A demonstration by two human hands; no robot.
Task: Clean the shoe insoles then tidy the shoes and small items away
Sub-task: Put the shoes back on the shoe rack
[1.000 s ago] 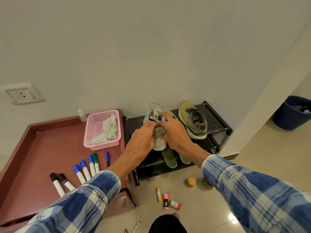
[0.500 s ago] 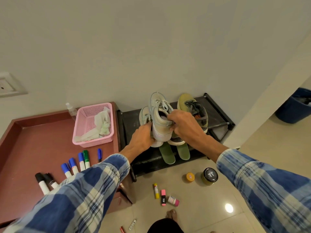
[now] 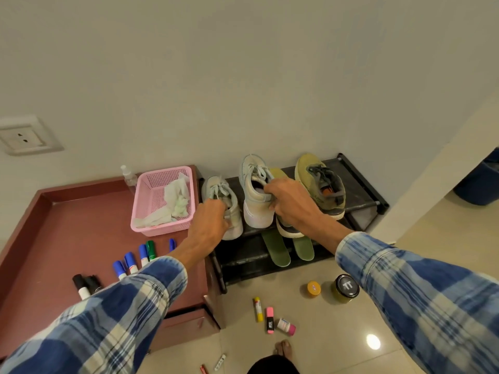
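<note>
Two pale grey-white sneakers stand side by side at the left of the black shoe rack (image 3: 359, 182). My left hand (image 3: 209, 221) grips the heel of the left sneaker (image 3: 220, 191). My right hand (image 3: 290, 205) holds the collar of the right sneaker (image 3: 255, 197). One olive-green shoe (image 3: 321, 184) sits on the rack's right; a second olive shoe (image 3: 287, 229) is mostly hidden under my right hand. Two green insoles (image 3: 276, 251) lie on the lower shelf.
A maroon tray-top table (image 3: 67, 228) holds a pink basket (image 3: 149, 190) of crumpled wipes, a spray bottle (image 3: 128, 175) and several markers (image 3: 131, 261). On the floor lie a yellow tin (image 3: 314, 288), a dark-lidded jar (image 3: 346, 288), highlighters (image 3: 269, 318) and small items. A blue bin (image 3: 483, 182) stands far right.
Both hands were together on one pale sneaker; now they have separated, each holding its own sneaker, standing side by side on the rack's top shelf.
</note>
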